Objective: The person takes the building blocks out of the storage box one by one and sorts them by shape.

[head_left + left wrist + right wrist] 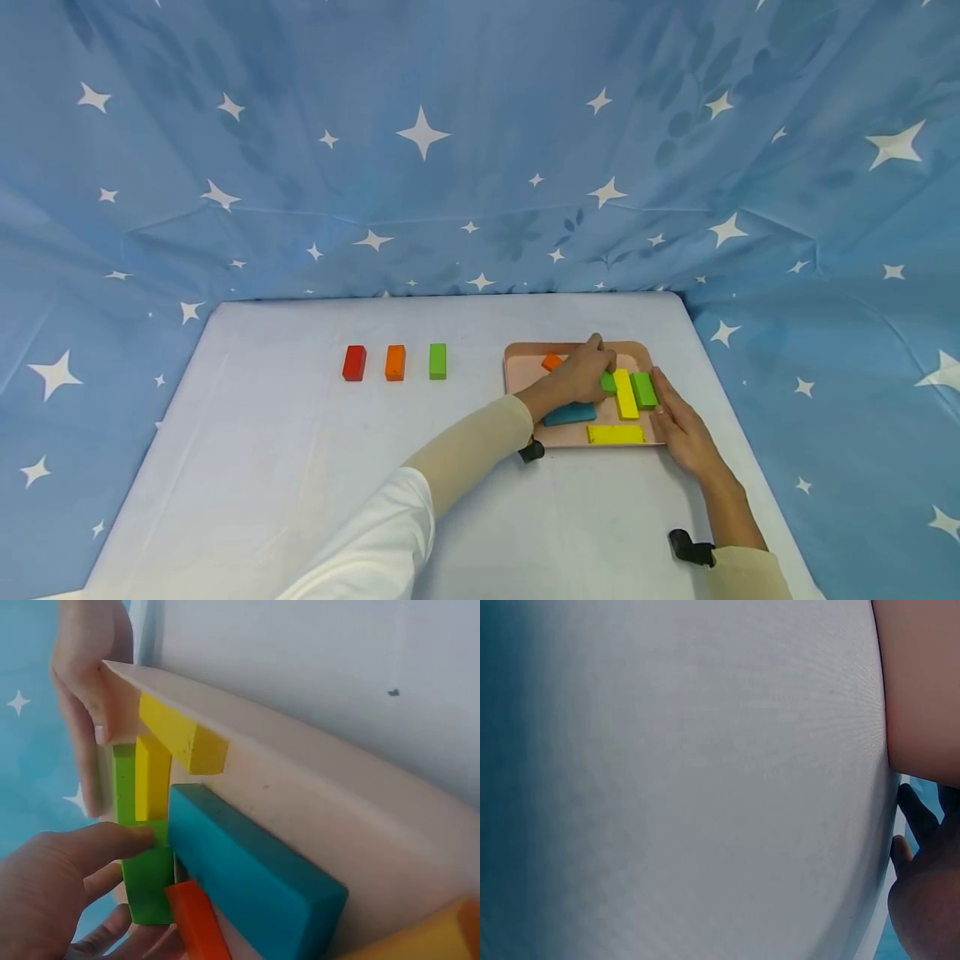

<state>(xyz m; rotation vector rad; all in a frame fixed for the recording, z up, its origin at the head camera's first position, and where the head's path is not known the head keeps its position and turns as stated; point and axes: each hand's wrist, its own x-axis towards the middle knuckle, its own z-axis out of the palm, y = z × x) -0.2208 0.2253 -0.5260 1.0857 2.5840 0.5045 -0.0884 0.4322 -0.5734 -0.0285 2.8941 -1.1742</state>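
A shallow pink tray (577, 439) with wooden blocks in it sits on the right part of the table. My left hand (573, 375) reaches into it and grips a green block (148, 889) between thumb and fingers. Close by lie a yellow block (626, 394) and another green block (643, 391) along the tray's right side. A teal block (251, 870) and a partly covered orange block (552, 362) are also near that hand. Fingers extended, my right hand (686, 433) rests against the tray's right edge; the right wrist view shows only part of this hand (930, 892).
On the white table (262, 467), a red block (354, 363), an orange block (395, 362) and a green block (438, 362) stand spaced in a row left of the tray. One more yellow block (616, 434) lies along the tray's front wall. Blue star-patterned cloth (465, 167) surrounds the table.
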